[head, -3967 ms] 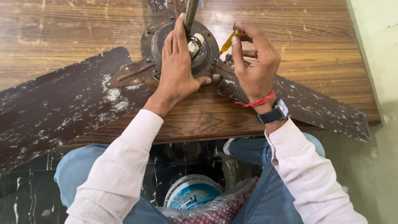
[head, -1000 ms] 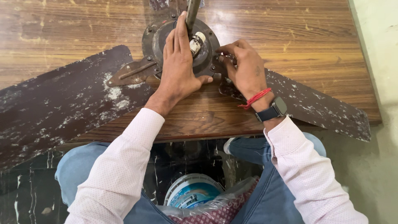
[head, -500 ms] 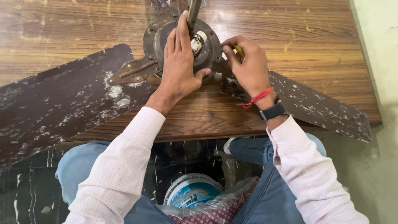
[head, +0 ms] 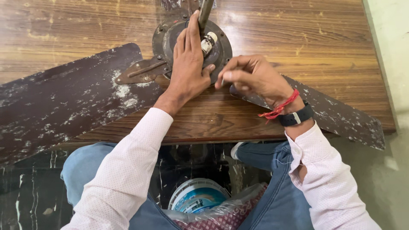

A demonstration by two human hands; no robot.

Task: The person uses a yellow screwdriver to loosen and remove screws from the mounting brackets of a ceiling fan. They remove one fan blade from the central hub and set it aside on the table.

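Ceiling fan (head: 191, 42) lying on a scuffed wooden table (head: 315, 38), seen from above by the person working on it. Its round, rusty motor housing sits at the far middle of the table, with a metal down rod (head: 205, 12) rising from its centre towards the camera and a small white capacitor (head: 208, 43) beside the rod. One dark, paint-flecked blade (head: 64, 102) reaches out to the near left past the table edge, joined by a rusty bracket (head: 142, 71); a second blade (head: 336, 117) runs to the near right. The left hand (head: 189, 68) lies flat and spread on the housing, fingers pointing far, pressing it down rather than gripping anything. The right hand (head: 255, 76) hovers just right of the housing over the root of the right blade, thumb and forefinger pinched together on something very small, perhaps a screw or a thin tool tip; it is too small to tell which. The work looks like undoing or fitting the fasteners at the right blade's bracket, with the housing steadied. A next move would call for keeping the housing from turning and guiding the pinched piece precisely at the bracket. Below the table edge are blue jeans and a round white and blue tub (head: 198, 198) under clear plastic
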